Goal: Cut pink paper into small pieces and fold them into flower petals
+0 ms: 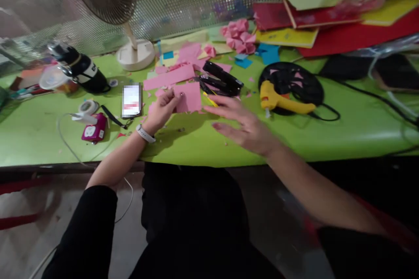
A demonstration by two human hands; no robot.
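My left hand (pixel 164 110), with a white watch on its wrist, pinches a square piece of pink paper (pixel 189 96) between thumb and fingers above the table. To the right of the paper, my right hand (pixel 240 123) is open and slightly blurred, its fingers stretched toward the paper and apart from the thumb. A thin yellow object (pixel 210 99) shows just beyond its fingertips; its kind is unclear. Behind the hands lies a black stapler (pixel 224 77), close to more dark tools and cut strips of pink paper (pixel 170 76).
On the right, a yellow glue gun (pixel 281 99) rests on a round black object (pixel 307 79) with a cable. A phone (pixel 131 100), magenta plug adapter (pixel 94 128), black bottle (pixel 83 69) and fan (pixel 135 54) stand left. Folded pink paper pieces (pixel 238 36) and stacked coloured sheets (pixel 340 19) lie behind.
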